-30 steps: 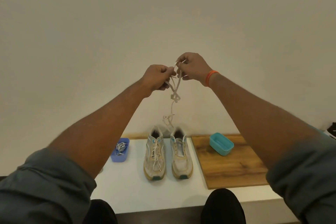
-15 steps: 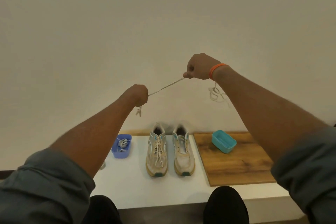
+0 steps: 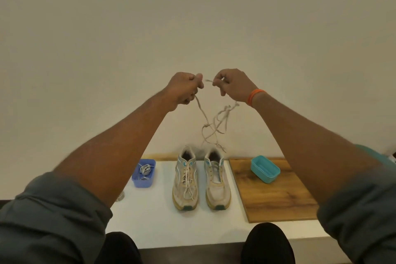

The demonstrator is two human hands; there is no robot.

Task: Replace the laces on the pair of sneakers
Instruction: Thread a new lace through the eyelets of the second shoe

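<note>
Sneakers are sitting side by side at the back of the white table [image 3: 150, 221], toes toward us, and we are going across from the left; the blue tub [image 3: 144, 174] is holding a bundle of pale laces [image 3: 145, 170]; just right of it the left sneaker [image 3: 185, 184] is still laced, while the right sneaker [image 3: 216, 182] is showing bare eyelets; further right the teal tub [image 3: 265, 170] is resting on the wooden board [image 3: 276, 199]. Above the shoes we are holding the worn lace [image 3: 211, 126] in the air; our left hand [image 3: 184, 89] is curling tight around one part of it, and our right hand [image 3: 232, 84], with the orange band [image 3: 255, 96] on its wrist, is pinching another part between thumb and fingers. Half a second ago our hands were well apart, the lace stretching taut between them, the left one lower; now they are coming close together at the same height, with only a short piece bridging them; the rest of the lace is dangling in slack tangled loops below and between the hands, its lowest end hanging just above the right sneaker's heel.
</note>
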